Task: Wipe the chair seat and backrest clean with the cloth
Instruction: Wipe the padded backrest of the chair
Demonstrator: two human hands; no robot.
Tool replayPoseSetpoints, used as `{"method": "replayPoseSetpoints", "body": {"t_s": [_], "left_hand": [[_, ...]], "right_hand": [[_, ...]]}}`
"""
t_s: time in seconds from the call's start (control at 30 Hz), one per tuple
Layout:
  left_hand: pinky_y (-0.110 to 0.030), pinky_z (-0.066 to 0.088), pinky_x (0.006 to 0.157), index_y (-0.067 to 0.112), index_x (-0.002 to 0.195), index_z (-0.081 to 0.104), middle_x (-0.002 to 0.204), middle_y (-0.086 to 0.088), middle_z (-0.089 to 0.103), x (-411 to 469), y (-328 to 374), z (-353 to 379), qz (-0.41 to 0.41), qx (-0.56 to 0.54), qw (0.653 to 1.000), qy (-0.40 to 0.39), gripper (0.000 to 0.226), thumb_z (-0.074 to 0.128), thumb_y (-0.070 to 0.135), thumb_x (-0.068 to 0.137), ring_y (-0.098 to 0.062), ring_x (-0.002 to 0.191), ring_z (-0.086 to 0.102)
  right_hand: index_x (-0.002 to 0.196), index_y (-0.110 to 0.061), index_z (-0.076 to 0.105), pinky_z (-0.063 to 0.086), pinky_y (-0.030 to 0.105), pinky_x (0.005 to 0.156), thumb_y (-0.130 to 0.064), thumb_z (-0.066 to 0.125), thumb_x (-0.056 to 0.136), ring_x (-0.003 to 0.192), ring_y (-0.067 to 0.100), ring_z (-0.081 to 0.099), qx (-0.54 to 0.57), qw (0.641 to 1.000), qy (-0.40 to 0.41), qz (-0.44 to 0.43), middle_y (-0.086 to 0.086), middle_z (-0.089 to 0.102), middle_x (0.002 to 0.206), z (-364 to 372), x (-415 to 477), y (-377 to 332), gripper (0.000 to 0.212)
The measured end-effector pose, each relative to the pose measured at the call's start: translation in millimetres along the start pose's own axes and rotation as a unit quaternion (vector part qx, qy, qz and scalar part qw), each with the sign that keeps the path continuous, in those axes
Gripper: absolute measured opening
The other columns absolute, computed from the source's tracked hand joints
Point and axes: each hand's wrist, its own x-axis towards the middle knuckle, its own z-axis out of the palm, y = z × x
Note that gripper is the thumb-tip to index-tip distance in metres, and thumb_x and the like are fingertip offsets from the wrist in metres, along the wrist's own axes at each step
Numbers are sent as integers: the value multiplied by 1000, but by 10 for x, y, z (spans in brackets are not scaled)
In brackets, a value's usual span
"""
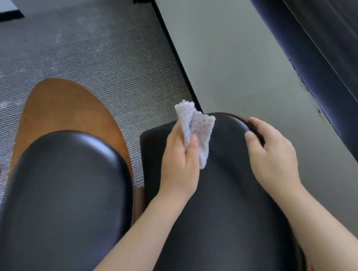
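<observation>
Left hand (180, 156) gripped crumpled white dotted cloth (196, 130), held over black padded chair cushion (220, 196), right hand (275, 156) fingers curled round its brown wooden rim (239, 116), second matching chair (67, 185) just left.

your l hand (180, 162) holds the cloth (196, 130) over the right chair (221, 206), r hand (272, 156) grips its far-right rim. second chair (68, 196) just beside it on the left; floor (83, 57) behind, wall (242, 56) to the right.

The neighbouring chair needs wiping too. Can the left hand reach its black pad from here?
Probably yes: the left hand, holding the cloth, is right beside that black pad, nothing between them.
</observation>
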Motion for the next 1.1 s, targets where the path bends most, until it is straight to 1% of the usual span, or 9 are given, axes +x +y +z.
{"method": "replayPoseSetpoints", "body": {"t_s": [0.07, 0.13, 0.23, 0.37, 0.47, 0.57, 0.73, 1.03, 1.1], "left_hand": [[-24, 17, 118, 29, 150, 19, 156, 2, 25, -36, -76, 201, 35, 50, 996, -72, 53, 34, 36, 100, -7, 145, 18], [-39, 1, 122, 44, 144, -15, 161, 4, -11, -127, -207, 378, 19, 137, 982, -130, 59, 20, 52, 97, -13, 147, -13], [-43, -6, 120, 62, 115, -38, 158, 10, -21, -166, -337, 416, -55, 167, 978, -115, 59, 18, 52, 99, -14, 146, -17], [-46, -3, 120, 44, 140, -26, 159, 12, -15, -124, -700, 297, -148, 166, 967, -121, 60, 16, 52, 98, -16, 148, -6], [-50, 4, 119, 27, 151, -11, 160, 11, -8, -100, -1026, 228, -178, 180, 959, -124, 66, 18, 51, 98, -18, 148, 2], [-49, 9, 118, 25, 152, -8, 161, 9, -5, -32, -1189, 165, -199, 181, 956, -121, 65, 19, 51, 98, -22, 147, 9], [-54, 23, 113, 30, 151, -9, 161, 3, -8, 125, -1502, 87, -227, 207, 942, -136, 63, 16, 53, 98, -29, 146, 16], [-52, 16, 118, 29, 151, -5, 161, -2, -2, 288, -1872, -63, -265, 155, 943, -127, 60, 16, 51, 100, -26, 147, 8], [-50, 19, 117, 34, 150, -8, 161, 1, 1, 297, -1953, -92, -278, 136, 943, -120, 67, 14, 64, 94, -24, 147, 13]], "right_hand": [[136, -21, 51, 33, 24, 101, -19, 49, 96, 125, 13, 48, 66, 998, -16, 1, -6, 57, 133, -88, -8, 70, 40], [136, -20, 52, 33, 23, 101, -17, 49, 96, 125, 12, 48, 72, 997, -8, -5, -6, 57, 133, -98, -42, 107, 40], [138, -22, 47, 33, 25, 98, -18, 42, 97, 127, 13, 45, 7, 999, 34, -11, -7, 52, 138, 20, -108, 73, 41], [139, -13, 46, 37, 39, 106, -14, 41, 96, 133, 21, 41, -60, 992, 98, -47, 3, 46, 144, 208, -209, 18, 43], [137, -9, 47, 24, 48, 115, -11, 44, 92, 138, 28, 34, -113, 982, 128, -75, 11, 44, 145, 273, -274, -4, 46], [133, -8, 51, 7, 48, 119, 0, 46, 86, 140, 27, 31, -102, 975, 141, -136, 10, 46, 143, 373, -342, -85, 48], [129, -8, 55, 7, 50, 118, -5, 55, 84, 141, 30, 31, -199, 958, 78, -189, 12, 49, 141, 646, -342, -209, 46], [124, -13, 59, 4, 61, 114, -10, 66, 81, 143, 37, 20, -331, 919, 18, -214, 17, 34, 151, 716, -295, -139, 43], [123, -13, 59, 6, 62, 113, -10, 68, 79, 143, 38, 20, -348, 911, 13, -223, 18, 34, 151, 728, -296, -135, 45]]}}
